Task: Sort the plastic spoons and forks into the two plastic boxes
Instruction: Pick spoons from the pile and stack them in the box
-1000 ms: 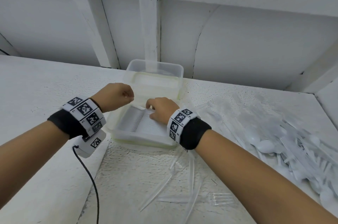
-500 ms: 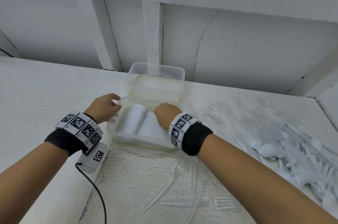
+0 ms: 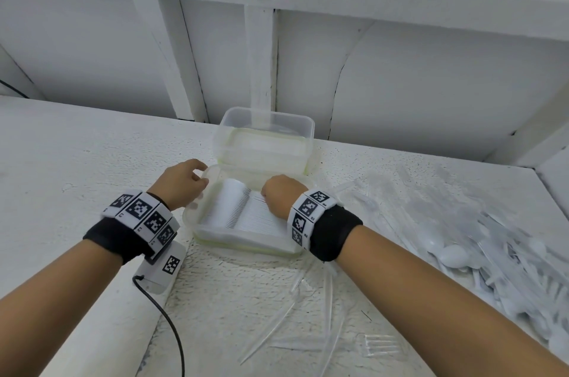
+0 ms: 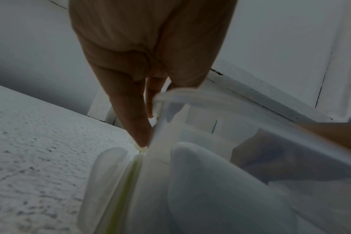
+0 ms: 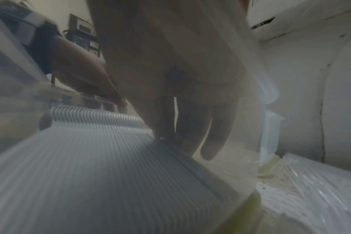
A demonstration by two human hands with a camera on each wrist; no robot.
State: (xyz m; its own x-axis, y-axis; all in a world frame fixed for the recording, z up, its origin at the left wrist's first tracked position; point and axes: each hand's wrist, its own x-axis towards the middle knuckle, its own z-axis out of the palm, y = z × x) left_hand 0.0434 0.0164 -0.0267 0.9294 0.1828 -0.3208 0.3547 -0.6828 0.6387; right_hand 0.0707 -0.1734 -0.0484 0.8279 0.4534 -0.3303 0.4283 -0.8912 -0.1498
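Two clear plastic boxes stand on the white table, the far box (image 3: pixel 264 130) just behind the near box (image 3: pixel 246 246). A tight row of stacked white spoons (image 3: pixel 240 210) lies in the near box. My left hand (image 3: pixel 197 179) pinches that box's left rim, thumb over the edge (image 4: pixel 230 101) and fingers (image 4: pixel 134 123) outside the wall. My right hand (image 3: pixel 278 195) is inside the box. Its straight fingers (image 5: pixel 190 134) point down and press against the far end of the spoon stack (image 5: pixel 100 158).
A big loose pile of white and clear spoons and forks (image 3: pixel 480 241) covers the table's right side. Clear forks (image 3: pixel 378 342) and handles (image 3: pixel 308 315) lie in front of the near box. A black cable (image 3: pixel 172 330) trails by my left wrist. A white wall closes the back.
My left hand came down from above the near box to its left rim and took hold of it. My right hand stayed on the spoons in the box.
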